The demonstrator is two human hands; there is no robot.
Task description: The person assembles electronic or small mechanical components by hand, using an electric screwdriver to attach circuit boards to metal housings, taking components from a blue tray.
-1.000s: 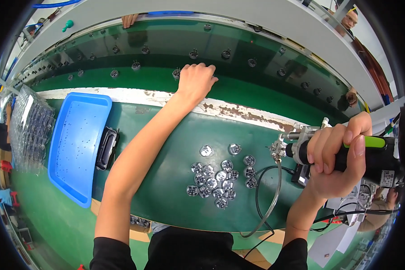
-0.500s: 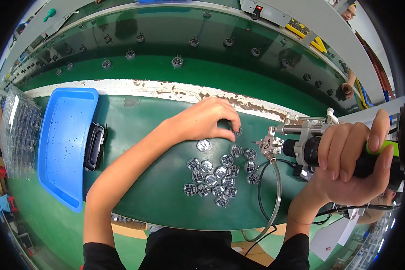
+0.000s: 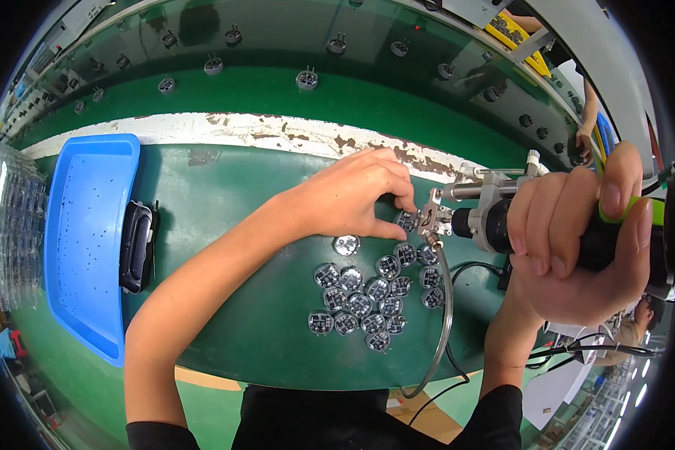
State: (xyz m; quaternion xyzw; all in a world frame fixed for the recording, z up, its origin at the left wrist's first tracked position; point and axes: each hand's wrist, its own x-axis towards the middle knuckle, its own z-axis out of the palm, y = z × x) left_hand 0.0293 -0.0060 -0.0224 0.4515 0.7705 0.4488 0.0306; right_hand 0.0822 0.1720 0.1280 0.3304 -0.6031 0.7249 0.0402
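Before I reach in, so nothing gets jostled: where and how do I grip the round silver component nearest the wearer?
Probably pinch the round silver component by its left and right edges, from the wearer's side: it seems to lie flat, with bare green tabletop there, neighbouring components crowding its far side.

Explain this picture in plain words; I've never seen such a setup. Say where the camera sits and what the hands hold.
There is no robot: these are a person's bare hands, seen from a wide fisheye camera worn on the head, looking down, so straight edges curve.

The left hand pinches a small round grey electronic part close to the metal head of a black hand tool with a bright-green stripe; whether they touch is unclear. The right hand grips that tool.

On the dark-green bench lies a group of round silvery parts. At left is a shallow blue plastic tray. Beyond a worn white ledge, similar parts stand on a green surface.
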